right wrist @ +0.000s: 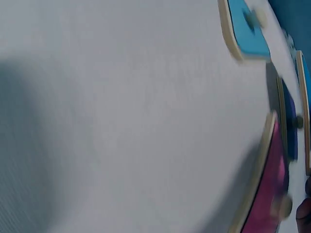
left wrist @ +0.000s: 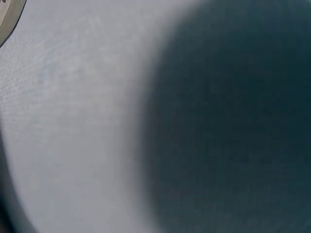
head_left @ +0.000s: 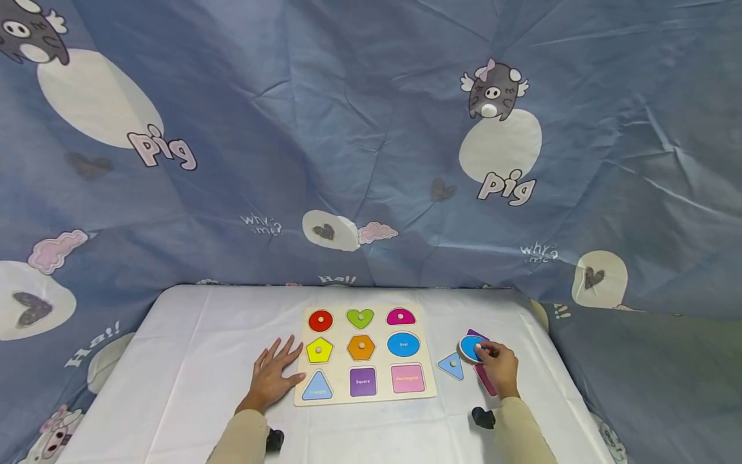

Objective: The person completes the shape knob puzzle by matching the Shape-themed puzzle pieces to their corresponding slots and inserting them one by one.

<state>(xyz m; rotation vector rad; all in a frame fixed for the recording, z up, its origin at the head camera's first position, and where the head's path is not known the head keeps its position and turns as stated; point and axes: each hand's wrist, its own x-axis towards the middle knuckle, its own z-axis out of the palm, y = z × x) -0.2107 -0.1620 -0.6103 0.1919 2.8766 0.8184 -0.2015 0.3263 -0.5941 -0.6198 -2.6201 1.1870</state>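
Observation:
My right hand (head_left: pixel 503 370) pinches the knob of a blue oval puzzle piece (head_left: pixel 468 348) to the right of the wooden shape board (head_left: pixel 340 351). The oval overlaps a purple piece (head_left: pixel 478 334) in the head view. Beside it lie a light blue triangle (head_left: pixel 447 367) and a magenta piece (head_left: pixel 485 381), both knobbed. In the right wrist view, the oval's edge (right wrist: pixel 307 111) and a fingertip (right wrist: pixel 304 216) show at the far right. My left hand (head_left: pixel 271 377) rests with fingers spread, thumb and fingertips at the board's left edge.
Knobbed red, green, magenta, yellow and orange shapes sit in the board. Its oval (head_left: pixel 403 336), triangle, square and rectangle places show printed words. A white cloth (head_left: pixel 220 341) covers the table, with a blue printed curtain (head_left: pixel 371 161) behind. A dark blur fills much of the left wrist view.

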